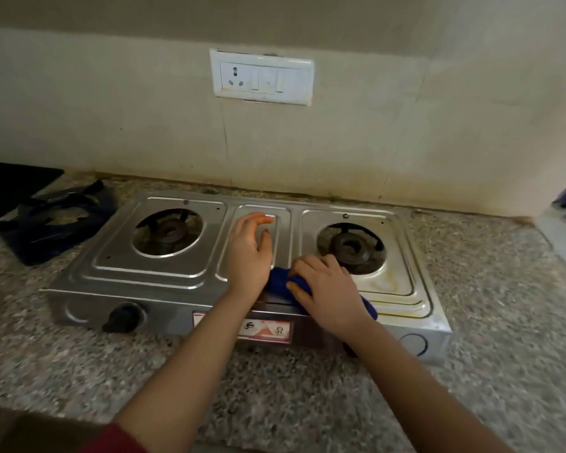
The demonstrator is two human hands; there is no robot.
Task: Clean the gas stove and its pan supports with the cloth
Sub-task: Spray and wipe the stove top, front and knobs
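Midway, judging by the stains: the right hand's (327, 289) fingers curl round the blue cloth (280, 279) on the gas stove (164, 269) at frame centre. The left hand (250, 250) rests loosely spread. Pan supports (56, 220) at mid-left look not yet cleaned.

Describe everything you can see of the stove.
The stove is a low, shiny steel box with a left burner and a right burner, both bare. A black knob and a label sit on its front. Yellowish stains mark the top near the right burner. It stands on a speckled counter by the wall. The left hand is spread over its centre panel; the right hand grips a blue cloth on its top.
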